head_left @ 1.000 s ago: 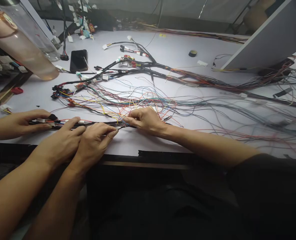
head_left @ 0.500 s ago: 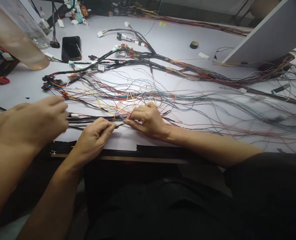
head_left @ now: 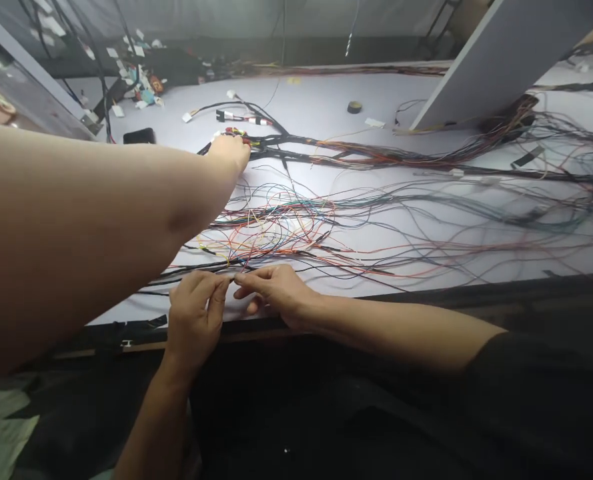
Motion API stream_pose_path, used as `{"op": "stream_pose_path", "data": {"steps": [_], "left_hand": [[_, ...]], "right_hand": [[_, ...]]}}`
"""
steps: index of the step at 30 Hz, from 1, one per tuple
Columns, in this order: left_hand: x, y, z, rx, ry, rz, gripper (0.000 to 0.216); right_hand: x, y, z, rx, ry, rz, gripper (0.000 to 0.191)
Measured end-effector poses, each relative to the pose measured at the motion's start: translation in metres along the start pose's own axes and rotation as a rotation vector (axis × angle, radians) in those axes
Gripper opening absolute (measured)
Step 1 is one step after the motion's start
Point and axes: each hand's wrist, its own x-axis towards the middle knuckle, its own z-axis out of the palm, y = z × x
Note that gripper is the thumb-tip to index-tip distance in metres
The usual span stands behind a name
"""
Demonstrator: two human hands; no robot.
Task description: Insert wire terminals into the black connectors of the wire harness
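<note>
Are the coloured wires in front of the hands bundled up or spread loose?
Spread loose: the coloured wires fan out in tangled loops over the table.

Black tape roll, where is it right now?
In the head view, the black tape roll lies far back on the white table, right of centre, just left of the small white label and the leaning grey panel.
</note>
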Motion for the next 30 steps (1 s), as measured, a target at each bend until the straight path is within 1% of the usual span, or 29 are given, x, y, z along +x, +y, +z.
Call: {"op": "stream_pose_path", "data": {"steps": [4,10,12,15,19,21,23,28,30], "left_hand": [[-0.002,-0.002,-0.001,0.070,0.051,0.069,0.014],[-0.001,-0.009,0.002,0.095,0.126,0.193,0.018],[0.000,-0.010,0.003,0.101,0.140,0.208,0.019],[0.000,-0.011,0.003,0.107,0.139,0.190,0.020],[0.000,-0.014,0.002,0.118,0.106,0.144,0.019],[0.000,-0.014,0.002,0.119,0.089,0.137,0.018],[0.000,-0.013,0.000,0.117,0.083,0.156,0.018],[0.004,-0.012,-0.002,0.115,0.124,0.287,0.016],[0.006,-0.014,-0.001,0.121,0.132,0.317,0.015]], "right_hand": [[0.002,0.003,0.008,0.112,0.054,0.010,0.019],[0.006,0.011,0.008,0.110,0.053,-0.072,0.013],[0.007,0.012,0.008,0.103,0.058,-0.092,0.012],[0.006,0.010,0.008,0.105,0.070,-0.072,0.012],[0.001,0.002,0.008,0.134,0.037,-0.002,0.012],[-0.001,-0.002,0.009,0.133,0.044,-0.006,0.016],[0.000,-0.002,0.011,0.127,0.063,-0.028,0.018],[0.008,0.000,0.013,0.119,0.082,-0.025,0.016],[0.011,-0.001,0.012,0.102,0.076,-0.036,0.017]]}}
